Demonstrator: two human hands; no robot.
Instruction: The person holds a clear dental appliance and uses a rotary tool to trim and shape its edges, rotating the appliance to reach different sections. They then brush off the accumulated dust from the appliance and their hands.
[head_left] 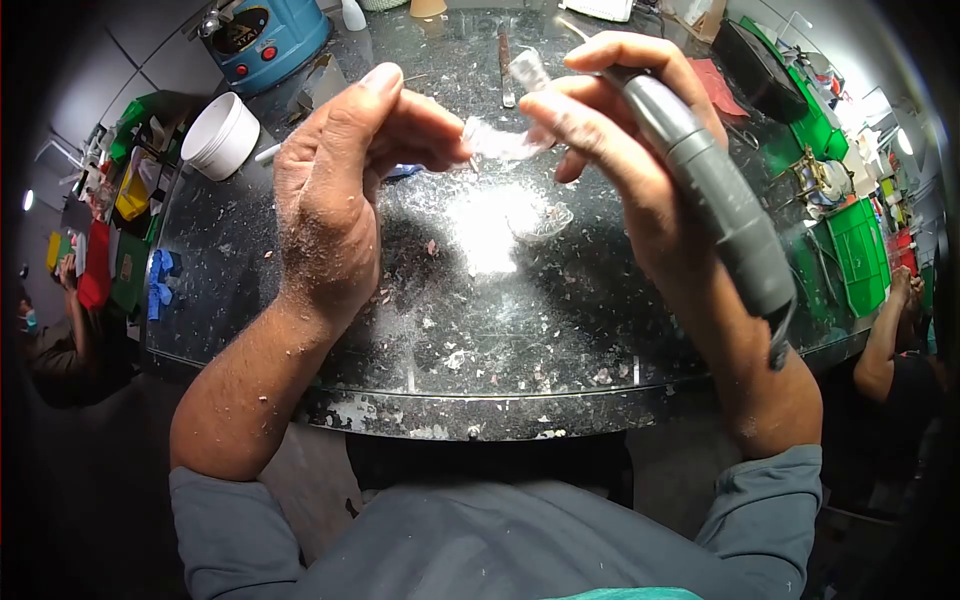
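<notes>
My left hand, dusted with pale powder, pinches one end of a thin clear plastic piece above the bench. In my right hand rests a grey handpiece, like a rotary grinding tool, with a cord at its lower end. The right fingertips are also at the other end of the clear plastic. A second translucent scrap sticks up beside the right thumb tip. Below the hands, a clear shell-like plastic piece lies on the bench by a bright light spot.
White dust and chips cover the dark bench. A white tub and a blue machine stand at the back left. A narrow metal blade lies behind the hands. Green bins line the right. Other people sit at both sides.
</notes>
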